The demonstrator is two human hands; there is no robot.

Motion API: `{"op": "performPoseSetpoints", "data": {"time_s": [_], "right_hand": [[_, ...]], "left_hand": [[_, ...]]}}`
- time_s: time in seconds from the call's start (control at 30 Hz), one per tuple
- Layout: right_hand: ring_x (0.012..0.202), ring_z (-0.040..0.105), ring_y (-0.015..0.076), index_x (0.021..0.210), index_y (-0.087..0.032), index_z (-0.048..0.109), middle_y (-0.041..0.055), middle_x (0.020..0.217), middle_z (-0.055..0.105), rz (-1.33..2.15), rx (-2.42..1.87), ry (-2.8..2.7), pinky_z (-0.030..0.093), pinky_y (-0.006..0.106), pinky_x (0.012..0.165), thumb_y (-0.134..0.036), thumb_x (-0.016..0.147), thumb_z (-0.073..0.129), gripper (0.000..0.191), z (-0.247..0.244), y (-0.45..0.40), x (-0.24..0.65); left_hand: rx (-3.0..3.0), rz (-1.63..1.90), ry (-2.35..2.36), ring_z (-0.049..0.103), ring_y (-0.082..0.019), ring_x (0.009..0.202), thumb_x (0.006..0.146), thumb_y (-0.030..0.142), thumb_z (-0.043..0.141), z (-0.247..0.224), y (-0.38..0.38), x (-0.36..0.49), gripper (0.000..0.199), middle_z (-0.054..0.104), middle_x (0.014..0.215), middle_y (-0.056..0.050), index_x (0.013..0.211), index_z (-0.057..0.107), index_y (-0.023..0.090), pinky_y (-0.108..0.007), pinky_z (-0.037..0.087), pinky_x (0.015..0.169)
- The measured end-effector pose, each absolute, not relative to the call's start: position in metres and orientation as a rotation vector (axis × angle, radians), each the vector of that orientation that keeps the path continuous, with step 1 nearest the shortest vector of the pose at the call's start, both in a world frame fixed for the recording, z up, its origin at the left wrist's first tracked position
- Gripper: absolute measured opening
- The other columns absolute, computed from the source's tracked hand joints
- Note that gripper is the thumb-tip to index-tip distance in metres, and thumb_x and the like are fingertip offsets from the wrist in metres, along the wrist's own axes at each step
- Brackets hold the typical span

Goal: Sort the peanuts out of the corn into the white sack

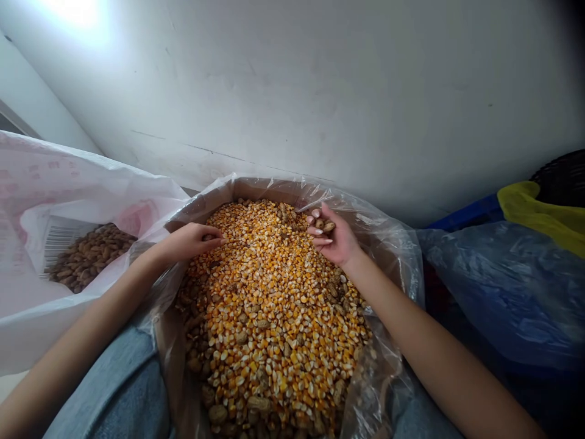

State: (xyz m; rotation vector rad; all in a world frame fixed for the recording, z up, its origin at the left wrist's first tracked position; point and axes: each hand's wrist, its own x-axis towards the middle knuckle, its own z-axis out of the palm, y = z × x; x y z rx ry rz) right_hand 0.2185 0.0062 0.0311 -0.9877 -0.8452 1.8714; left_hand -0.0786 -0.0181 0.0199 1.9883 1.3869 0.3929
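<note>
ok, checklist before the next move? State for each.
1. Right hand load supported: ok, brown rough-shelled peanuts sit in its curled fingers.
2. Left hand contents identified: cannot tell, a small brown object shows between curled fingers, mostly hidden.
3. Yellow-and-white corn kernels free of peanuts: not ok, loose tan peanuts lie among them.
4. White woven-looking sack with pink print open: ok, brown nut-like pieces visible inside.
5. Clear plastic liner open around the corn: ok.
6. Peanuts buried below the surface: cannot tell.
</note>
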Motion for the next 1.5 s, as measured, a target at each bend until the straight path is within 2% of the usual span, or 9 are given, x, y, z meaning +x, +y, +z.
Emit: {"op": "performPoseSetpoints", "data": {"time_s": [0.13,0.27,0.5,0.73,0.93,1.03,1.17,1.33,1.5], "right_hand": [[0.044,0.039,0.0055,0.073,-0.019,0.052,-0.0013,0.064,0.051,1.655,-1.299,-1.195,0.019,0.015,0.031,-0.036,0.065,0.058,0.019,0.017,0.005,0.212],[0.046,0.044,0.0092,0.088,-0.022,0.06,0.0024,0.073,0.06,0.989,-1.599,-1.922,0.031,0.021,0.04,-0.039,0.071,0.051,0.025,0.005,0.003,0.204],[0.076,0.057,0.0182,0.097,-0.023,0.058,0.0037,0.094,0.063,0.383,-1.666,-2.441,0.04,0.028,0.065,-0.034,0.08,0.041,0.027,0.0,-0.002,0.192],[0.084,0.057,0.0184,0.099,-0.018,0.061,0.0065,0.097,0.062,0.679,-1.651,-2.146,0.042,0.029,0.073,-0.037,0.077,0.045,0.033,0.002,0.001,0.196],[0.039,0.041,0.0067,0.098,-0.017,0.062,0.0004,0.059,0.057,1.16,-1.58,-1.722,0.034,0.021,0.039,-0.042,0.071,0.051,0.039,0.001,0.005,0.197],[0.037,0.036,0.0045,0.093,-0.016,0.063,-0.0014,0.057,0.053,1.296,-1.512,-1.617,0.028,0.018,0.035,-0.039,0.069,0.054,0.034,0.005,0.003,0.194],[0.039,0.039,0.0048,0.09,-0.015,0.062,-0.0016,0.057,0.051,1.369,-1.513,-1.55,0.029,0.018,0.036,-0.039,0.068,0.056,0.033,0.012,-0.002,0.19],[0.04,0.04,0.0053,0.092,-0.015,0.061,0.0001,0.06,0.054,1.37,-1.525,-1.553,0.031,0.019,0.037,-0.04,0.066,0.058,0.036,0.013,-0.003,0.191],[0.042,0.042,0.0054,0.095,-0.015,0.061,0.0017,0.062,0.057,1.341,-1.57,-1.643,0.034,0.019,0.039,-0.041,0.067,0.058,0.038,0.011,-0.004,0.191]], "left_hand": [[2.037,0.151,1.423,0.056,-0.015,0.065,0.067,0.045,0.051,0.017,-0.027,-0.081,0.026,0.065,0.074,0.002,0.08,0.065,0.028,-0.021,0.039,0.064],[2.163,-0.08,1.527,0.057,-0.018,0.067,0.069,0.043,0.047,0.016,-0.035,-0.079,0.025,0.065,0.076,0.0,0.084,0.064,0.031,-0.024,0.039,0.061],[2.277,-0.256,1.5,0.057,-0.018,0.064,0.069,0.037,0.047,0.01,-0.045,-0.077,0.024,0.063,0.072,-0.003,0.086,0.061,0.028,-0.026,0.039,0.061],[2.024,0.056,1.322,0.054,-0.015,0.066,0.072,0.039,0.047,0.018,-0.042,-0.08,0.023,0.063,0.075,0.0,0.083,0.062,0.026,-0.022,0.039,0.063],[1.493,0.714,1.293,0.044,-0.007,0.049,0.066,0.029,0.061,0.029,-0.045,-0.086,0.02,0.056,0.062,0.001,0.084,0.062,0.02,-0.014,0.032,0.04],[1.012,1.174,0.99,0.034,-0.003,0.036,0.072,0.021,0.055,0.034,-0.048,-0.094,0.01,0.047,0.051,0.005,0.081,0.058,0.019,-0.012,0.022,0.03],[0.411,1.664,0.39,0.037,-0.001,0.037,0.083,0.02,0.036,0.04,-0.049,-0.115,0.015,0.047,0.052,0.007,0.077,0.049,0.02,-0.008,0.026,0.03],[0.16,1.738,0.336,0.041,0.0,0.038,0.077,0.011,0.028,0.037,-0.047,-0.135,0.017,0.046,0.05,0.007,0.072,0.043,0.018,-0.006,0.035,0.036],[0.26,1.741,0.345,0.038,-0.001,0.038,0.063,0.002,0.036,0.034,-0.045,-0.135,0.021,0.047,0.051,0.007,0.075,0.041,0.019,-0.008,0.029,0.033]]}}
